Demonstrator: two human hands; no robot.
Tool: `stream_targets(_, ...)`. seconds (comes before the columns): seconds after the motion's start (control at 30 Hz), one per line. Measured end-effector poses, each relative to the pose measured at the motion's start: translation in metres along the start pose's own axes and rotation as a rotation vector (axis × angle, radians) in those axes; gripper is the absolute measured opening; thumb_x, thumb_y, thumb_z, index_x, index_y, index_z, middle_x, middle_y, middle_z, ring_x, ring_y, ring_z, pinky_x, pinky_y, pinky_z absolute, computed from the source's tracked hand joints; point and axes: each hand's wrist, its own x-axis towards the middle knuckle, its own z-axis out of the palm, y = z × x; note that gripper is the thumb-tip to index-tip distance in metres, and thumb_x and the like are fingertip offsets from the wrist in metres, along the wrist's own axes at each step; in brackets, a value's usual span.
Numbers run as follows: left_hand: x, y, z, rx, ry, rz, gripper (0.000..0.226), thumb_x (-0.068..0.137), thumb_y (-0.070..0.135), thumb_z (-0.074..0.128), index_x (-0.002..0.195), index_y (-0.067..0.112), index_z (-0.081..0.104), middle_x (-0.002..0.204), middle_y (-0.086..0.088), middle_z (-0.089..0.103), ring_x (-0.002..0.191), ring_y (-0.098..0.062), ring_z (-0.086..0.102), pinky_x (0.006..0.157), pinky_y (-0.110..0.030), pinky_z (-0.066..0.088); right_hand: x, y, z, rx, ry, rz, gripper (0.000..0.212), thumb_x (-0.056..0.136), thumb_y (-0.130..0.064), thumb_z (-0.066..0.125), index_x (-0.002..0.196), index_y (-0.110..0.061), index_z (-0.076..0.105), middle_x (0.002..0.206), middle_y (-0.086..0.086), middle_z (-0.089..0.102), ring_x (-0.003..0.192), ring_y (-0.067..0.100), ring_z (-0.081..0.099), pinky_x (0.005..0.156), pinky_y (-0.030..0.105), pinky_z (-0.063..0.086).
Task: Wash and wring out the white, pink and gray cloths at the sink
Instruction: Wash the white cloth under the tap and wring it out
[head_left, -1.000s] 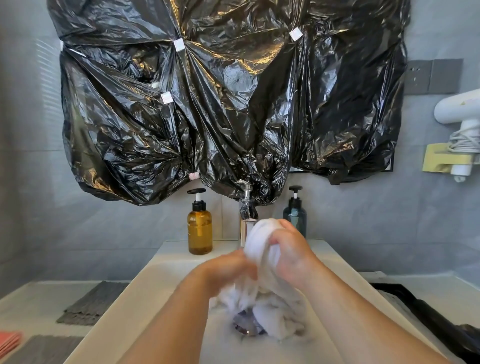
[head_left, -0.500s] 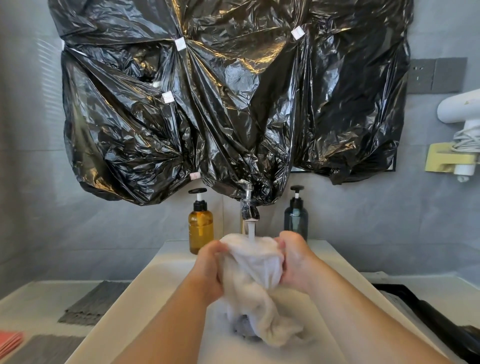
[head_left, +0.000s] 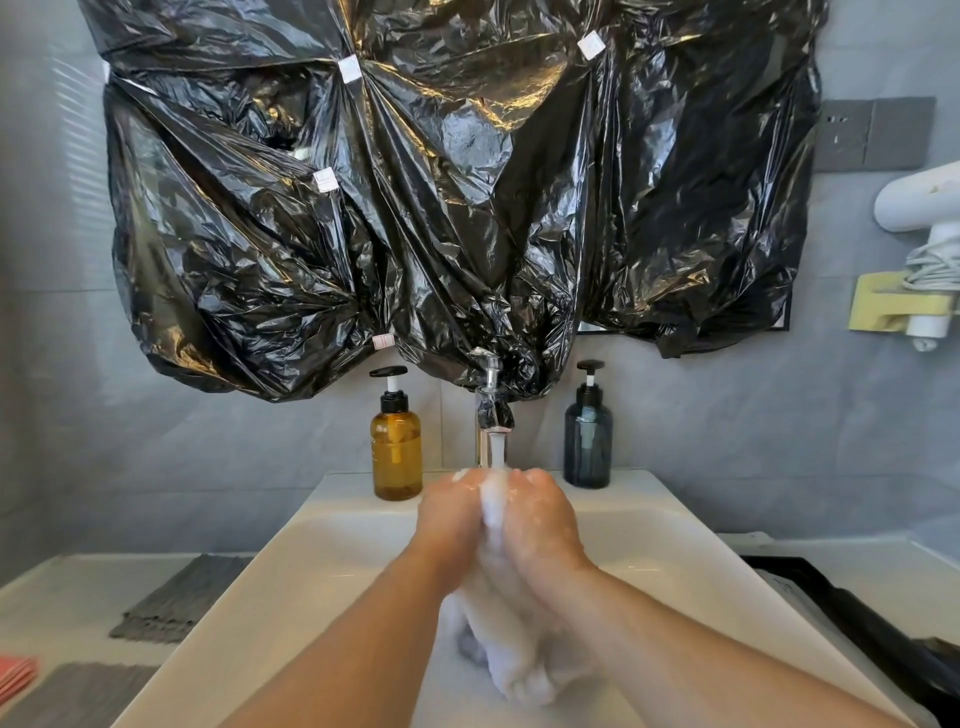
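Over the white sink (head_left: 322, 540), my left hand (head_left: 451, 514) and my right hand (head_left: 540, 519) are pressed together, both gripping the wet white cloth (head_left: 511, 654). A strip of it shows between my knuckles and its tail hangs down into the basin. Water runs from the chrome faucet (head_left: 491, 415) onto the cloth between my hands. On the left counter lie a gray cloth (head_left: 179, 597), a second gray cloth (head_left: 78, 693) nearer me, and a pink cloth (head_left: 15, 678) at the frame's edge.
An amber pump bottle (head_left: 396, 447) and a dark blue pump bottle (head_left: 588, 441) stand either side of the faucet. Black plastic (head_left: 441, 197) covers the wall above. A black tray (head_left: 862, 623) sits on the right counter. A white hair dryer (head_left: 924, 208) hangs at the right.
My hands have closed together, squeezing the white cloth into a narrow bundle under the running water; half a second ago they held it spread apart.
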Motion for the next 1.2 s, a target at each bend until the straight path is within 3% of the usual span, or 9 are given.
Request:
stream_targets(0.23, -0.007, -0.004, -0.004, 0.182, -0.254, -0.046, 0.041, 0.066, 0.036, 0.075, 0.098, 0.009, 0.076, 0.094, -0.011, 0.076, 0.088, -0.027, 0.071, 0.077, -0.034, 0.055, 0.02, 0.025, -0.016, 0.406, 0.2, 0.188, 0.014, 0.093, -0.027, 0.051, 0.082, -0.018, 0.051, 0.076, 0.004, 0.054, 0.073, 0.025, 0.052, 0.065, 0.035, 0.043)
stream_targets(0.37, -0.002, -0.004, -0.009, 0.089, -0.232, -0.064, 0.061, 0.083, 0.065, 0.068, 0.116, 0.014, 0.07, 0.101, -0.005, 0.078, 0.092, -0.022, 0.075, 0.08, -0.036, 0.06, 0.022, 0.019, -0.013, 0.639, 0.117, 0.273, 0.022, 0.077, -0.024, 0.055, 0.085, -0.007, 0.066, 0.087, 0.024, 0.069, 0.077, 0.033, 0.065, 0.077, 0.045, 0.056)
stream_targets(0.5, -0.003, -0.003, -0.017, 0.081, -0.123, 0.087, 0.019, 0.079, 0.019, 0.074, 0.097, 0.015, 0.076, 0.095, -0.012, 0.076, 0.088, -0.028, 0.074, 0.077, -0.044, 0.061, 0.017, 0.019, -0.017, 0.706, 0.014, 0.4, 0.035, 0.068, -0.028, 0.065, 0.097, -0.007, 0.071, 0.098, 0.022, 0.071, 0.091, 0.038, 0.067, 0.08, 0.043, 0.051)
stream_targets(0.6, -0.004, -0.004, -0.019, 0.013, -0.033, 0.155, 0.025, 0.076, 0.01, 0.072, 0.1, 0.017, 0.075, 0.097, -0.011, 0.076, 0.092, -0.028, 0.073, 0.081, -0.047, 0.062, 0.013, 0.019, -0.015, 0.785, -0.15, 0.559, 0.05, 0.093, -0.055, 0.055, 0.104, -0.009, 0.071, 0.099, 0.021, 0.074, 0.087, 0.035, 0.069, 0.07, 0.035, 0.05)
stream_targets(0.7, -0.004, -0.002, -0.019, -0.065, 0.03, 0.18, 0.027, 0.079, 0.001, 0.069, 0.103, 0.015, 0.07, 0.098, -0.011, 0.074, 0.092, -0.028, 0.071, 0.076, -0.04, 0.061, 0.013, 0.026, -0.004, 0.683, -0.233, 0.603, 0.064, 0.094, -0.073, 0.037, 0.114, -0.02, 0.069, 0.106, 0.019, 0.075, 0.1, 0.038, 0.072, 0.085, 0.04, 0.055)
stream_targets(0.83, -0.009, 0.002, -0.009, -0.15, 0.064, 0.128, 0.025, 0.084, 0.034, 0.075, 0.089, 0.012, 0.066, 0.086, -0.005, 0.069, 0.085, -0.025, 0.066, 0.076, -0.039, 0.053, 0.013, 0.025, 0.005, 0.555, -0.065, 0.328, 0.017, 0.094, -0.032, 0.053, 0.094, -0.016, 0.06, 0.092, 0.011, 0.067, 0.08, 0.027, 0.064, 0.07, 0.034, 0.045)
stream_targets(1.0, -0.006, -0.001, -0.002, -0.045, 0.155, 0.189, 0.023, 0.09, 0.025, 0.07, 0.073, 0.012, 0.061, 0.071, -0.006, 0.057, 0.069, -0.022, 0.053, 0.068, -0.033, 0.042, -0.005, 0.019, 0.011, 0.5, 0.064, 0.13, 0.03, 0.102, -0.036, 0.051, 0.081, -0.017, 0.061, 0.078, -0.002, 0.064, 0.076, 0.019, 0.06, 0.073, 0.036, 0.047)
stream_targets(1.13, 0.005, 0.0, -0.001, 0.255, -0.027, 0.366, 0.037, 0.053, 0.005, 0.089, 0.056, 0.021, 0.055, 0.057, 0.005, 0.052, 0.05, -0.008, 0.052, 0.046, -0.017, 0.034, 0.005, 0.01, 0.007, 0.289, 0.128, 0.084, 0.011, 0.102, -0.019, 0.048, 0.094, -0.017, 0.055, 0.095, 0.004, 0.059, 0.091, 0.024, 0.057, 0.075, 0.035, 0.042)
stream_targets(1.2, -0.004, 0.011, 0.01, 0.534, 0.056, 0.479, 0.042, 0.032, 0.012, 0.096, 0.049, 0.022, 0.059, 0.049, 0.007, 0.049, 0.041, -0.007, 0.048, 0.04, -0.016, 0.028, 0.011, 0.008, 0.0, 0.267, 0.125, 0.165, 0.015, 0.099, -0.013, 0.048, 0.105, -0.013, 0.062, 0.106, 0.006, 0.063, 0.099, 0.025, 0.061, 0.075, 0.031, 0.041)
